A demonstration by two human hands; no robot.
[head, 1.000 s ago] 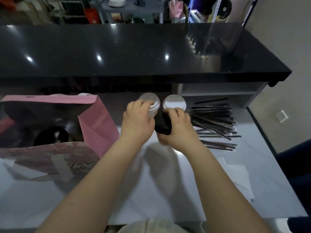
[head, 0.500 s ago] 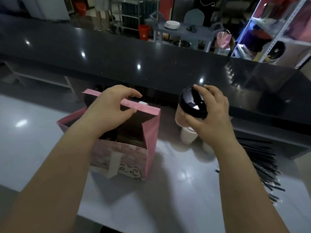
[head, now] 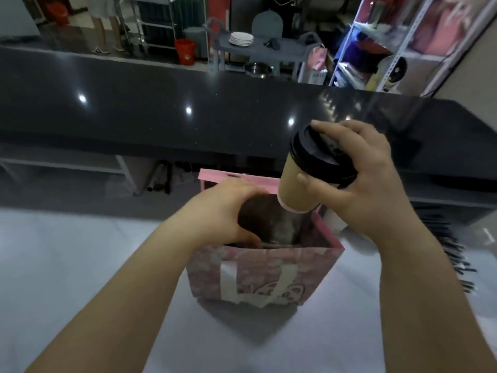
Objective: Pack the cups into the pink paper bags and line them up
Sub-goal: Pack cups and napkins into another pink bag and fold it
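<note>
- Both hands, left hand (head: pixel 226 208) and right hand (head: pixel 368 184), are bare: no gloves, rings or watch visible.
- Both forearms are bare up to the near frame edge; no sleeves show.

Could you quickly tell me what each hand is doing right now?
Left hand: closed on the pink bag's rim.
Right hand: closed on the black-lidded paper cup.

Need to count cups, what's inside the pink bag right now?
Inside the pink bag, the left hand covers a dark round shape, perhaps a lid. Everything below is hidden. The right hand's cup remains above.
</note>
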